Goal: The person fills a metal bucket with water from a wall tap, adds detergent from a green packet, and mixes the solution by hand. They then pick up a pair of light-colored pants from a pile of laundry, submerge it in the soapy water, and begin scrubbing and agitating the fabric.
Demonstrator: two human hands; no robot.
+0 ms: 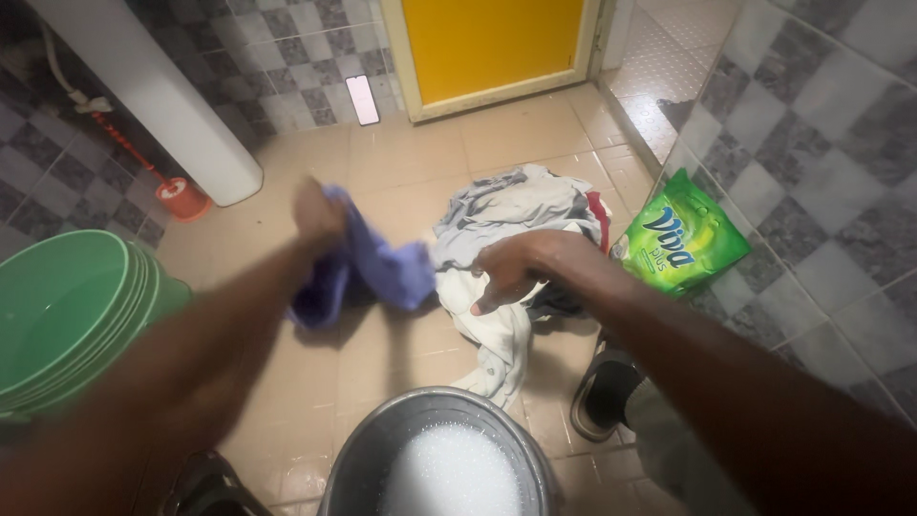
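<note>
My left hand is raised over the tiled floor and grips a blue-purple cloth, which hangs and stretches toward the right. My right hand holds the other end of that cloth just above a pile of grey, white and red clothes on the floor. The left hand is blurred by motion. Below both hands stands a grey metal bucket filled with white suds.
A green basin with water sits at the left. A green detergent bag leans on the right tiled wall. Also in view are a white pedestal, a red plunger, a yellow door, a phone and sandals.
</note>
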